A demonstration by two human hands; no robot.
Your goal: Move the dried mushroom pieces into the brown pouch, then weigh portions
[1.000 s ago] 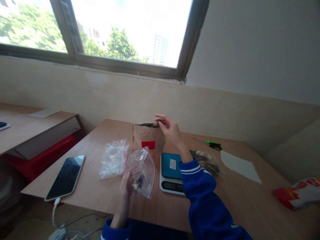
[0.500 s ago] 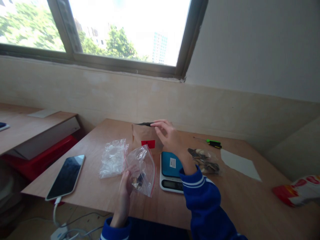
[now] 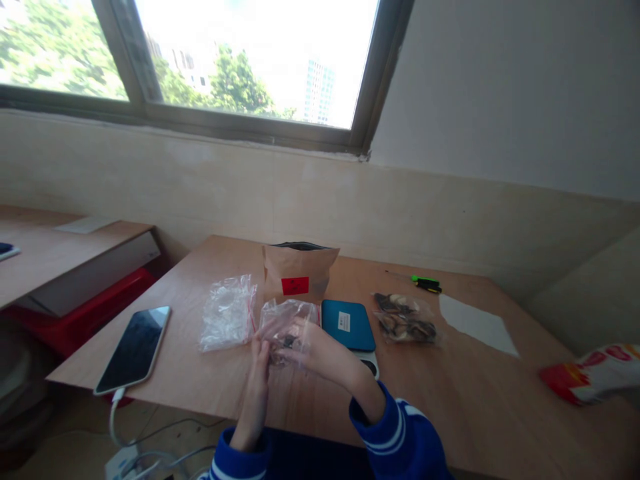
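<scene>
A clear zip bag [image 3: 280,312] with a few dark pieces in its bottom is between my hands, near the table's front edge. My left hand [image 3: 260,357] is closed on the bag's left side. My right hand [image 3: 320,347] is at the bag's right side, its fingers seen blurred through the plastic, so I cannot tell whether they are around anything. Just behind stands an open brown paper pouch [image 3: 320,270] with a red label. A kitchen scale [image 3: 357,320] with a blue top sits to the right, partly hidden by my right forearm.
Several empty-looking clear bags [image 3: 227,313] lie left, then a phone [image 3: 134,350] on a cable. Right of the scale are a filled bag of dark and pale pieces [image 3: 405,320], screwdrivers [image 3: 425,283], a paper sheet [image 3: 477,323] and a red-and-white packet [image 3: 590,373].
My right hand has come down from the paper pouch's mouth to the clear zip bag. The bag has tilted and shifted slightly in my left hand. The pouch's open top now shows.
</scene>
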